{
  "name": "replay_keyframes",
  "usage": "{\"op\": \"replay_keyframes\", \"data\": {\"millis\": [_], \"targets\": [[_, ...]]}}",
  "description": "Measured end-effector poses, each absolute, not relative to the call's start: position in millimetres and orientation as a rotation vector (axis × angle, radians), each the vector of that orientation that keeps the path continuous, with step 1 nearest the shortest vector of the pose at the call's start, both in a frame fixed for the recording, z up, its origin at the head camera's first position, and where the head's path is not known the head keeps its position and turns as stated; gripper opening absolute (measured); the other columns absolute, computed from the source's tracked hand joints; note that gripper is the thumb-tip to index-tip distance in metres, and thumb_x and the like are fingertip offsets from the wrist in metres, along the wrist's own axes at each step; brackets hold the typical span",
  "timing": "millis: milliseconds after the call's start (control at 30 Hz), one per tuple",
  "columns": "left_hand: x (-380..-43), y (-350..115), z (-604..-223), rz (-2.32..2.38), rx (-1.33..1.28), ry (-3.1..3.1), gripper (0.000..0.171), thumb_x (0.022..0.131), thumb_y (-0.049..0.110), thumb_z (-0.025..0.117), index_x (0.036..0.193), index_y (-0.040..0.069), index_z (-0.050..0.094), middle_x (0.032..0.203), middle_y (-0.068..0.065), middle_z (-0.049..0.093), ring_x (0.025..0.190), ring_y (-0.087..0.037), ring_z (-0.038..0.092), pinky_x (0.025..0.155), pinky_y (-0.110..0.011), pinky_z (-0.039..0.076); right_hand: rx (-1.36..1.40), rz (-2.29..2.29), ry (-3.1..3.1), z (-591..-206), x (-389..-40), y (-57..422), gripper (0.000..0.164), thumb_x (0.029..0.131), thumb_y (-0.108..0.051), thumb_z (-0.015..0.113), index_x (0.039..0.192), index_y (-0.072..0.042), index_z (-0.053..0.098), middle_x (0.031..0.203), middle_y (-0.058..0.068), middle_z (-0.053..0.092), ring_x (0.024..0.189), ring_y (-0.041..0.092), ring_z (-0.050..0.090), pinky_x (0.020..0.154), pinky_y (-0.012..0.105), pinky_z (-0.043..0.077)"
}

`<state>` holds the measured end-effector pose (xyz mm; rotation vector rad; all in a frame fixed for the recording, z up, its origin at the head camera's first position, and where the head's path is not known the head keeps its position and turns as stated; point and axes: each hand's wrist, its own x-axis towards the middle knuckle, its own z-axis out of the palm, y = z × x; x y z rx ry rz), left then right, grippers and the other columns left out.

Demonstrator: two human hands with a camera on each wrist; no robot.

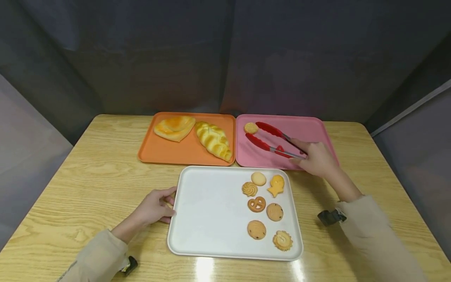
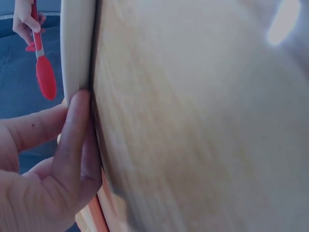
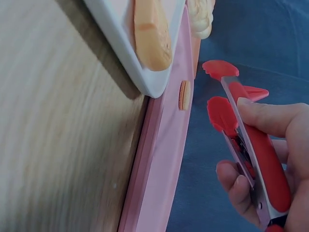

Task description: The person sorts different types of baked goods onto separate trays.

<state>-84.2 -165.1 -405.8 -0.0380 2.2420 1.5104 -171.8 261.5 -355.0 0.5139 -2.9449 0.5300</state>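
Beige sleeves (image 1: 377, 235) sit nearest; metal tongs (image 1: 274, 149) have splayed red tips (image 1: 258, 141)

Left of the right grip (image 1: 318, 158), an orange tray (image 1: 167, 152) bears a braided loaf (image 1: 213, 140) on the side nearer that grip and a glazed bun (image 1: 173, 129) farther off. The counter (image 1: 105, 168) lies below the grip, a dark curtain (image 1: 282, 66) beyond it.

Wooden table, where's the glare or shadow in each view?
Head view: two bright reflections on the wooden table near the white tray; left wrist: white glare upper right, blurred grain; right wrist: dark shadow band alongside the white tray.
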Motion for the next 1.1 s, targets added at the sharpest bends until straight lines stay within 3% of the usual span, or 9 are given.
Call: {"op": "replay_keyframes", "data": {"millis": [67,267,500,800,1100], "targets": [[-84,-165,-406,1.51,-0.04,2.244,0.069,0.073,-0.018,0.058,0.137,-0.007,0.033,0.088,-0.014,0.046,0.059,-0.017,0.05,0.053,-0.035,0.056,0.558,0.516,-2.885,-356,-165,263,0.059,0.07,-0.013,0.075,0.121,0.007,0.054,0.081,0.018,0.062,0.064,0.025,0.045,0.053,0.032,0.037],[-84,-166,-407,1.51,-0.032,2.244,0.07,0.073,-0.018,0.059,0.137,-0.006,0.033,0.088,-0.014,0.046,0.059,-0.017,0.051,0.052,-0.035,0.056,0.688,0.483,-2.717,-356,-146,273,0.053,0.057,-0.007,0.084,0.103,0.002,0.058,0.091,0.016,0.056,0.078,0.03,0.047,0.062,0.042,0.046],[-84,-165,-406,1.503,-0.03,2.244,0.07,0.073,-0.018,0.059,0.137,-0.006,0.033,0.088,-0.014,0.046,0.059,-0.017,0.051,0.052,-0.034,0.056,0.681,0.432,-2.774,-347,-120,286,0.057,0.062,-0.015,0.081,0.109,0.009,0.06,0.07,0.012,0.059,0.053,0.016,0.04,0.044,0.025,0.031],[-84,-166,-406,1.511,-0.025,2.233,0.071,0.073,-0.017,0.059,0.138,-0.006,0.032,0.088,-0.014,0.046,0.06,-0.017,0.051,0.052,-0.034,0.056,0.788,0.45,-2.678,-344,-100,298,0.062,0.06,-0.025,0.083,0.109,0.007,0.062,0.057,-0.007,0.041,0.051,0.005,0.031,0.042,0.018,0.026],[-83,-165,-405,1.507,-0.027,2.233,0.071,0.073,-0.017,0.059,0.138,-0.007,0.031,0.088,-0.014,0.045,0.06,-0.017,0.05,0.053,-0.034,0.056,0.788,0.459,-2.71,-337,-84,297,0.06,0.053,-0.015,0.086,0.107,0.002,0.064,0.057,-0.01,0.038,0.049,0.0,0.029,0.039,0.016,0.025]]}}
